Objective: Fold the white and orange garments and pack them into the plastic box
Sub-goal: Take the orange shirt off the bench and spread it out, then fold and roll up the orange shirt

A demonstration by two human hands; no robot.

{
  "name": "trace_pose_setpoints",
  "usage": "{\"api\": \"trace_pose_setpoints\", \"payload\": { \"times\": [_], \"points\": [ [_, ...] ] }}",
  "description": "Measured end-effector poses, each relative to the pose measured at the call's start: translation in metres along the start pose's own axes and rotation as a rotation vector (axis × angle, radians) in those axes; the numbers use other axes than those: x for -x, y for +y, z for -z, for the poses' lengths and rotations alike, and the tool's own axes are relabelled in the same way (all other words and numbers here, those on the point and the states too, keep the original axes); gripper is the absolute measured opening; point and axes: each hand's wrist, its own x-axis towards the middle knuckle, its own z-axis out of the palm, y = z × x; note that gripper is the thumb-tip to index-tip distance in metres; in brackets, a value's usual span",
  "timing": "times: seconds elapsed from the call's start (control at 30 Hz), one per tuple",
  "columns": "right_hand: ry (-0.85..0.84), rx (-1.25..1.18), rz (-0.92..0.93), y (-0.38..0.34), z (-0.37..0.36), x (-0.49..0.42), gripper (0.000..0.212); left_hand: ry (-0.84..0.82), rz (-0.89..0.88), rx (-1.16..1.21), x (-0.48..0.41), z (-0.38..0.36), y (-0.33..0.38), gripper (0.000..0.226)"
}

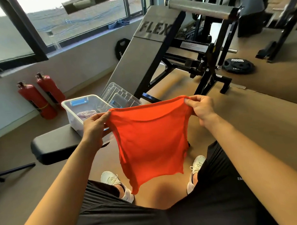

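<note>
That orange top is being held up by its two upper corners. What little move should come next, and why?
Probably bring the left hand and right hand together, folding the thin orange fabric garment in half. It hangs spread open, each hand pinching one upper corner, while the clear plastic box waits at the left with a pale garment already inside.

Bright daylight floods in through the window (70,21), which is overexposed, edges bend with wide-angle distortion, slight blur throughout.
</note>
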Motion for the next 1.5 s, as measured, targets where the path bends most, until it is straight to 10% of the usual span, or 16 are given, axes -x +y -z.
{"api": "trace_pose_setpoints", "payload": {
  "times": [0.27,0.77,1.07,1.33,1.5],
  "points": [
    [0.075,-0.016,0.092,-0.012,-0.026,0.032,0.013,-0.014,0.022,0.017,0.021,-0.039,-0.002,0.011],
    [-0.318,-0.016,0.188,0.013,-0.051,0.09,0.013,-0.254,-0.004,-0.03,0.071,-0.095,-0.032,0.025],
    [-0.325,0.21,0.29,0.024,-0.034,0.073,0.019,-0.585,0.064,-0.163,0.064,-0.078,-0.025,0.042],
    [-0.571,0.073,0.23,0.004,-0.012,0.048,0.014,-0.283,-0.125,-0.232,0.036,-0.042,-0.061,0.014],
    [-0.649,-0.03,0.191,-0.011,-0.012,0.042,0.008,-0.504,-0.197,-0.401,0.04,-0.049,-0.084,0.061]
  ]
}}
